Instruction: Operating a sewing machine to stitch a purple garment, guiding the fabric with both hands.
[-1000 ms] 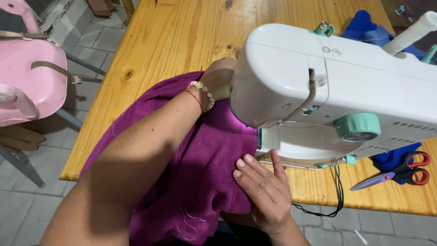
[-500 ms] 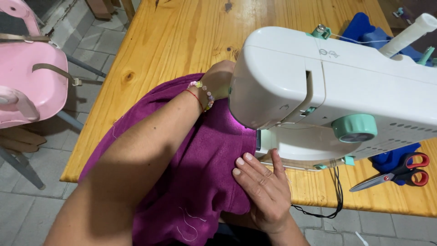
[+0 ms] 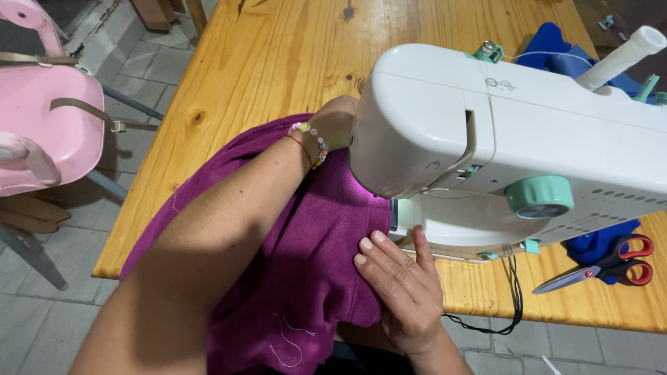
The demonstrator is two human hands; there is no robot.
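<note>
Right hand [image 3: 399, 292] lies nearest, at about five o'clock in the view, spread flat with fingers together and palm down on the purple fabric [image 3: 306, 271], its fingertips just short of the white sewing machine [image 3: 514, 132] base. That fabric drapes over the near edge of the wooden desk [image 3: 278, 62] and runs up under the machine head, where a light shines on it. Left hand [image 3: 337, 121], with a beaded bracelet [image 3: 310, 142] at the wrist, reaches toward twelve o'clock behind the head; its fingers are hidden, so I cannot tell its state. The work looks to be mid-seam, cloth being fed through; the next move calls for even guiding from both sides. Farther off, red-handled scissors [image 3: 604, 267] lie at three o'clock.
</note>
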